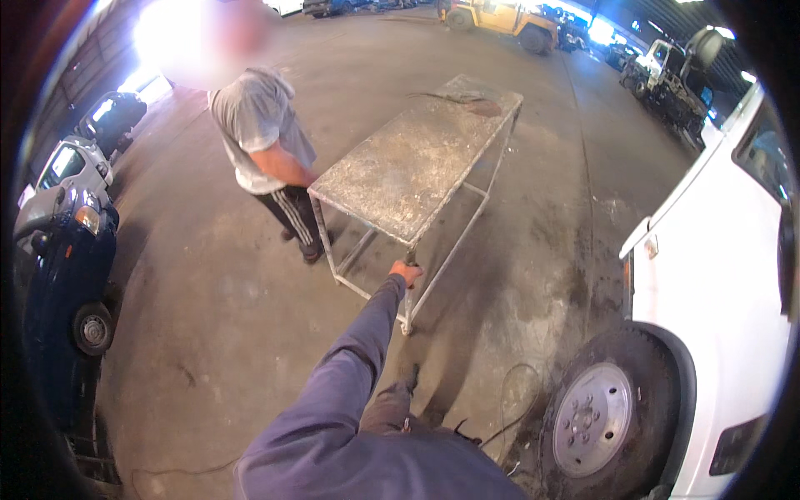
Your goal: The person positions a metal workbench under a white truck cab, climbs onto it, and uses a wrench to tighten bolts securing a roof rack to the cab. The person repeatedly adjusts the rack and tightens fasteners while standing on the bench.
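My left hand [406, 274] is closed around the near leg of a worn metal table [392, 175], just below its top, with my dark sleeved arm stretched out to it. The table has a scuffed, stained top and a lower frame of bars. A thin dark curved item [433, 97] lies toward its far end, too small to name. A co-worker [262, 142] in a grey T-shirt and dark striped trousers stands at the table's left, a hand near its near-left corner. My right hand is not visible.
A white vehicle with a big wheel [592, 417] stands close on my right, a hose or cable [521, 417] on the floor beside it. Dark and white cars [62, 267] line the left. A yellow forklift [496, 25] and a partly stripped truck [667, 87] stand farther back.
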{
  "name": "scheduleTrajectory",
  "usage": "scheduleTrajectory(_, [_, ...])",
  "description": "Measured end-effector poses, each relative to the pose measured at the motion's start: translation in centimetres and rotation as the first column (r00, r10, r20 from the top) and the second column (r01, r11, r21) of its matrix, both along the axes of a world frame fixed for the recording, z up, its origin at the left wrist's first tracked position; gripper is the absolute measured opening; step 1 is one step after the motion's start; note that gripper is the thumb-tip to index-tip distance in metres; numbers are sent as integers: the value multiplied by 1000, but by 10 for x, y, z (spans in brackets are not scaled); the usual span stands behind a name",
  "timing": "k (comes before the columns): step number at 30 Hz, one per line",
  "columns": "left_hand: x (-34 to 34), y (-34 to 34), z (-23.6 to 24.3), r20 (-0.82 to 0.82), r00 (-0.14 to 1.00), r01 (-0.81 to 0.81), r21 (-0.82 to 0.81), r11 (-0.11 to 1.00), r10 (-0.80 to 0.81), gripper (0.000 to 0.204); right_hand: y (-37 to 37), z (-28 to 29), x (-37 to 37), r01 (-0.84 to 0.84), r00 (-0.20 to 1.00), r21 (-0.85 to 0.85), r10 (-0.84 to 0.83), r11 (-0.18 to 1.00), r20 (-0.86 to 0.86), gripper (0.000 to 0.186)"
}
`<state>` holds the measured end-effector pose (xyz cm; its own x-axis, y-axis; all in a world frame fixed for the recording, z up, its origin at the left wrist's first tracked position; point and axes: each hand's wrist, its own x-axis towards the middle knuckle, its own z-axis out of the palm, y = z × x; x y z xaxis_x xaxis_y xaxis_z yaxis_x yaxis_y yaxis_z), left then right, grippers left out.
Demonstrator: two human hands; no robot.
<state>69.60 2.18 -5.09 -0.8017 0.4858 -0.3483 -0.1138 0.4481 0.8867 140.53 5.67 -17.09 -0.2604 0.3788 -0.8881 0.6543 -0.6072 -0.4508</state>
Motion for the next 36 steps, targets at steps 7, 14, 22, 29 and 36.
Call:
scheduleTrajectory(7, [148,-16,10,-59,980,166,-262,951,-188,53,-9,-9,41,-121,986,217,142,969,-82,33])
scheduleTrajectory(14, [256,-76,32,-151,853,455,-252,854,-499,55,27,63,-29,187,908,198,-92,962,-408,30])
scheduleTrajectory(22, [308,-190,5,-89,747,658,-43,752,-659,75,-6,179,-127,197,809,255,-10,946,-588,42])
scheduleTrajectory(29, [167,-454,-57,181,982,131,-442,888,-55,90,-66,252,-235,251,745,352,52,902,-665,46])
scheduleTrajectory(36, [115,-394,13,-148,988,-45,-56,997,36,93,-72,255,-273,363,735,318,-59,876,-676,49])
